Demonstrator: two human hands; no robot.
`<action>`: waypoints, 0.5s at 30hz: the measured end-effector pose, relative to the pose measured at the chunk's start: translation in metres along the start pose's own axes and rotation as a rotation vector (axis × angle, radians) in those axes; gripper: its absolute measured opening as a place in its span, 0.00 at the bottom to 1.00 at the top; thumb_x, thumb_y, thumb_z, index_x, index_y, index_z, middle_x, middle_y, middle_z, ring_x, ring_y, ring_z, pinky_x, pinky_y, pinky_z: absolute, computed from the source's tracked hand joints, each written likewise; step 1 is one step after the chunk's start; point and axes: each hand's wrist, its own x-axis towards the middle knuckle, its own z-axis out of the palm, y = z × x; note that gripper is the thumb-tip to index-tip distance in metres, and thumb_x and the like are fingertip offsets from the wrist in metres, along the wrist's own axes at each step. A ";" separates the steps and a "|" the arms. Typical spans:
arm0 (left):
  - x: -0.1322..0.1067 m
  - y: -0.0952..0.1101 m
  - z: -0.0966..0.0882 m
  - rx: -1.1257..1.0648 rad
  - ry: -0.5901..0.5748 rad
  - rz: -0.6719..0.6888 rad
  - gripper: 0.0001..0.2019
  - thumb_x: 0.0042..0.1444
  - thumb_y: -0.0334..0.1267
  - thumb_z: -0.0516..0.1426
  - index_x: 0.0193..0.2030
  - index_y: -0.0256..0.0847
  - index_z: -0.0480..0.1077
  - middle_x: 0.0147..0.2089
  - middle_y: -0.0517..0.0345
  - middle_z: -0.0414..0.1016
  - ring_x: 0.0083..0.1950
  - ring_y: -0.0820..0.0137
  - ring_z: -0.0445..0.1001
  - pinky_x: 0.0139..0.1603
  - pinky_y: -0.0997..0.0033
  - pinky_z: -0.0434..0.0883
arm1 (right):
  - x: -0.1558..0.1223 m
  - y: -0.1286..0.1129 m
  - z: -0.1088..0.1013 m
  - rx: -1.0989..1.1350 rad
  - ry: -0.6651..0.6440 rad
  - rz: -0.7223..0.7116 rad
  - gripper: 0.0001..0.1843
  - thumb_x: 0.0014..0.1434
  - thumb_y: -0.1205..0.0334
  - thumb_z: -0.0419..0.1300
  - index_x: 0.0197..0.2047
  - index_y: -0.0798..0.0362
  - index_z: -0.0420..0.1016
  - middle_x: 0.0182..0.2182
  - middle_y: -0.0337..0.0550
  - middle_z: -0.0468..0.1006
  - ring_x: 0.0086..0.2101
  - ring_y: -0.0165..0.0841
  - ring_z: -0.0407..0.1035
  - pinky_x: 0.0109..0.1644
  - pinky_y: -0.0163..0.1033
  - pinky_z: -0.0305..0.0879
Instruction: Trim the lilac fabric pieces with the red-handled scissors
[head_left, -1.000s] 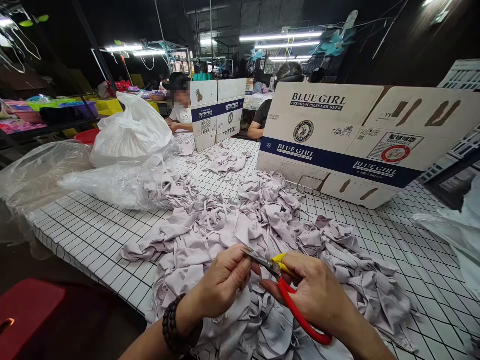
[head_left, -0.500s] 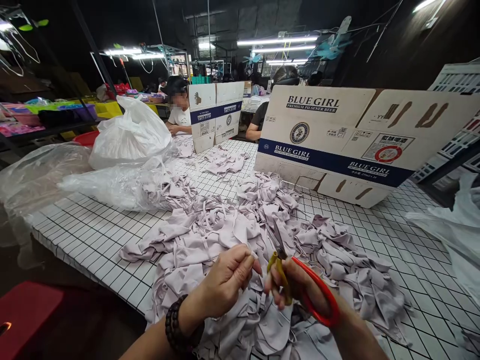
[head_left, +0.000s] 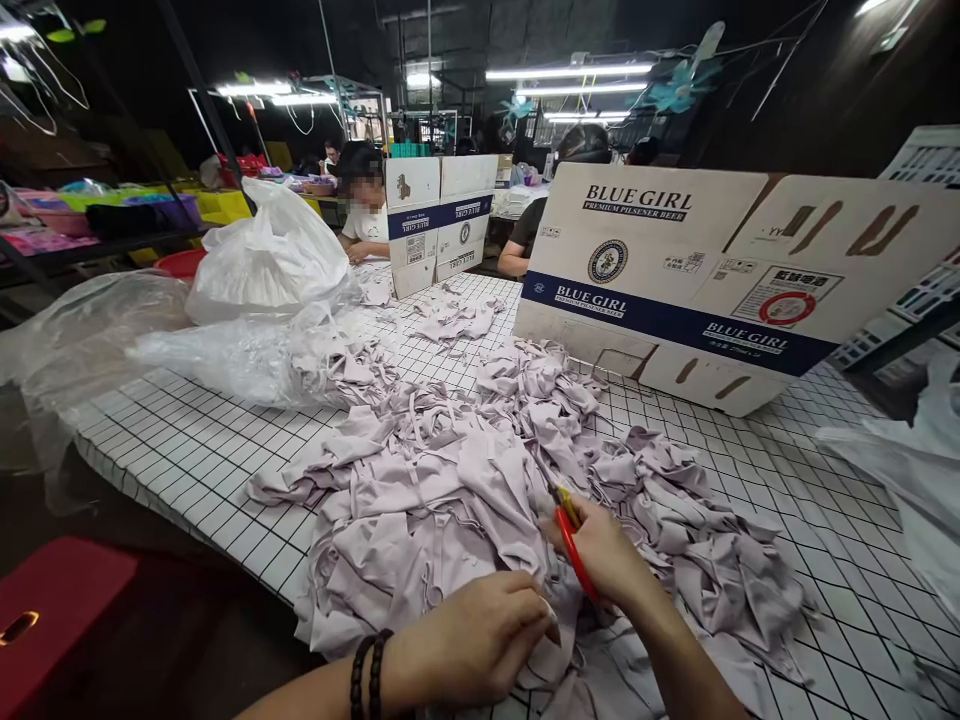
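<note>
A large heap of pale lilac fabric pieces, some with thin straps, lies in front of me on a white table with a black grid. My right hand grips scissors with red and yellow handles, their blades pointing away and partly lost against the cloth. Lower and to the left, my left hand is closed, thumb and fingers pinching a bit of the pale fabric at the near side of the heap. Dark beaded bracelets circle that wrist.
White-and-blue cardboard beer cartons stand across the table, a smaller one farther left. Plastic bags crowd the left edge; another hangs at right. Co-workers sit behind the cartons. A red stool-like object is at lower left.
My left hand has come down nearer to me and slightly right. My right hand has turned the scissors, lowering them onto the heap. The view has shifted slightly.
</note>
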 end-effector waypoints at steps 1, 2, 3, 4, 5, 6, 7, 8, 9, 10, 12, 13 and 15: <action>-0.001 0.000 0.001 0.018 -0.015 -0.014 0.09 0.62 0.29 0.48 0.36 0.37 0.68 0.38 0.50 0.73 0.38 0.70 0.71 0.42 0.77 0.70 | 0.006 0.001 0.001 -0.024 0.021 -0.013 0.08 0.47 0.60 0.64 0.26 0.50 0.68 0.19 0.35 0.70 0.22 0.32 0.64 0.25 0.36 0.59; -0.003 0.000 0.001 0.034 -0.026 -0.030 0.08 0.62 0.29 0.48 0.35 0.37 0.67 0.37 0.51 0.73 0.37 0.71 0.71 0.40 0.77 0.69 | 0.014 0.000 0.002 -0.045 0.024 -0.035 0.06 0.50 0.60 0.62 0.30 0.51 0.70 0.23 0.37 0.72 0.25 0.33 0.66 0.28 0.36 0.61; -0.004 0.000 0.002 0.047 -0.033 -0.047 0.08 0.62 0.30 0.49 0.34 0.38 0.67 0.37 0.52 0.72 0.36 0.71 0.70 0.40 0.77 0.69 | 0.025 -0.003 0.004 -0.061 0.008 -0.068 0.05 0.53 0.62 0.61 0.34 0.50 0.70 0.27 0.38 0.75 0.28 0.34 0.69 0.31 0.37 0.63; -0.005 0.000 0.002 0.054 -0.034 -0.062 0.08 0.62 0.31 0.49 0.34 0.38 0.66 0.36 0.53 0.72 0.36 0.71 0.70 0.39 0.77 0.68 | 0.037 -0.006 0.007 -0.074 -0.021 -0.111 0.06 0.54 0.63 0.60 0.37 0.50 0.71 0.30 0.39 0.76 0.31 0.34 0.70 0.34 0.37 0.65; -0.006 0.001 0.003 0.057 -0.029 -0.076 0.08 0.62 0.31 0.49 0.33 0.39 0.66 0.36 0.54 0.72 0.36 0.71 0.69 0.39 0.77 0.68 | 0.050 -0.010 0.010 -0.089 -0.065 -0.159 0.07 0.54 0.66 0.60 0.38 0.51 0.71 0.32 0.38 0.76 0.33 0.34 0.70 0.37 0.38 0.66; -0.007 0.001 0.004 0.053 -0.019 -0.086 0.08 0.62 0.31 0.49 0.33 0.39 0.65 0.36 0.54 0.72 0.36 0.72 0.69 0.38 0.78 0.67 | 0.063 -0.014 0.014 -0.106 -0.118 -0.205 0.06 0.54 0.67 0.62 0.38 0.51 0.72 0.33 0.38 0.76 0.34 0.34 0.71 0.39 0.38 0.66; -0.008 0.000 0.006 0.045 -0.006 -0.094 0.08 0.62 0.30 0.49 0.32 0.39 0.65 0.35 0.54 0.72 0.36 0.72 0.69 0.38 0.78 0.67 | 0.075 -0.018 0.019 -0.125 -0.174 -0.246 0.06 0.54 0.67 0.63 0.37 0.52 0.73 0.34 0.39 0.77 0.35 0.34 0.71 0.40 0.39 0.67; -0.009 -0.001 0.007 0.033 0.010 -0.097 0.08 0.62 0.30 0.49 0.32 0.39 0.65 0.35 0.54 0.72 0.36 0.72 0.70 0.38 0.78 0.66 | 0.085 -0.022 0.024 -0.145 -0.223 -0.283 0.06 0.57 0.65 0.64 0.39 0.54 0.74 0.36 0.40 0.77 0.36 0.34 0.72 0.41 0.40 0.69; -0.010 -0.004 0.009 0.020 0.028 -0.093 0.08 0.61 0.30 0.49 0.32 0.39 0.65 0.35 0.55 0.72 0.35 0.72 0.70 0.37 0.78 0.66 | 0.092 -0.026 0.028 -0.164 -0.263 -0.317 0.08 0.59 0.62 0.63 0.42 0.54 0.74 0.40 0.42 0.77 0.38 0.34 0.72 0.43 0.42 0.70; -0.011 -0.007 0.011 0.006 0.049 -0.085 0.09 0.61 0.29 0.49 0.31 0.39 0.65 0.34 0.54 0.72 0.35 0.72 0.70 0.37 0.79 0.66 | 0.097 -0.029 0.033 -0.180 -0.289 -0.350 0.11 0.62 0.59 0.61 0.46 0.55 0.73 0.43 0.43 0.76 0.40 0.35 0.72 0.44 0.44 0.71; -0.012 -0.014 0.011 -0.013 0.100 -0.059 0.10 0.60 0.29 0.48 0.29 0.39 0.65 0.32 0.54 0.73 0.34 0.72 0.71 0.35 0.79 0.66 | 0.101 -0.034 0.040 -0.198 -0.301 -0.416 0.15 0.65 0.56 0.58 0.52 0.54 0.71 0.49 0.45 0.74 0.44 0.37 0.72 0.46 0.47 0.72; -0.012 -0.018 0.008 -0.016 0.129 -0.040 0.10 0.60 0.29 0.48 0.28 0.39 0.64 0.31 0.54 0.73 0.33 0.72 0.71 0.34 0.79 0.66 | 0.101 -0.035 0.041 -0.196 -0.287 -0.449 0.16 0.66 0.55 0.57 0.52 0.55 0.72 0.49 0.43 0.74 0.45 0.40 0.72 0.46 0.47 0.72; -0.010 -0.023 -0.008 -0.010 0.195 -0.021 0.11 0.60 0.31 0.48 0.27 0.39 0.64 0.30 0.54 0.72 0.32 0.71 0.70 0.33 0.77 0.66 | 0.101 -0.038 0.039 -0.175 -0.233 -0.502 0.14 0.66 0.55 0.56 0.47 0.56 0.74 0.44 0.41 0.76 0.41 0.38 0.73 0.43 0.43 0.72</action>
